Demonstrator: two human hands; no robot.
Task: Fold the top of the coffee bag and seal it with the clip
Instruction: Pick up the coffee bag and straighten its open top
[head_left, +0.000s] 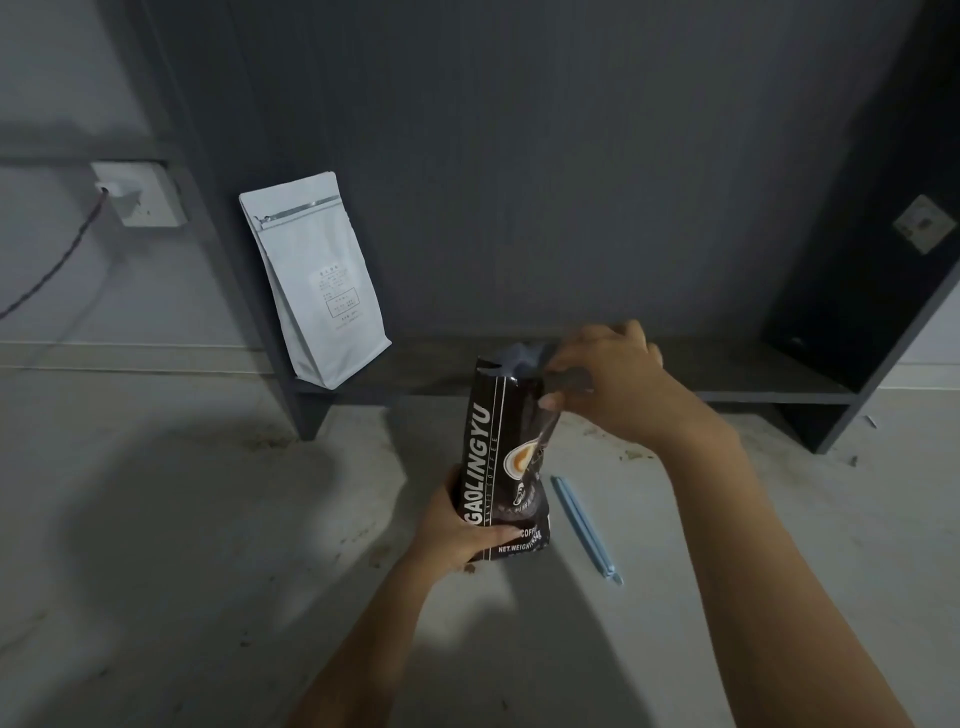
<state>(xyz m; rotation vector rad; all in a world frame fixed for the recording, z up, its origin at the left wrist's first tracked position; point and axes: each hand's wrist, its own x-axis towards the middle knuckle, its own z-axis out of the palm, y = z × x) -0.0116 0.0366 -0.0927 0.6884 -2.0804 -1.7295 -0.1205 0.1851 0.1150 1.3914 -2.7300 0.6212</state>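
Note:
A black coffee bag (493, 457) with white lettering stands upright on the pale floor in the middle of the head view. My left hand (457, 525) grips its lower left side, thumb across the front. My right hand (602, 379) pinches the bag's top right corner, where the top is crumpled and open, showing a grey lining. A long light-blue clip (584, 525) lies flat on the floor just right of the bag, untouched by either hand.
A white pouch (317, 280) stands on the low dark shelf (727, 374) at the back left, leaning against the dark panel. A wall socket with a plugged cable (137, 195) is at the far left. The shelf's side panel (857, 312) rises at right.

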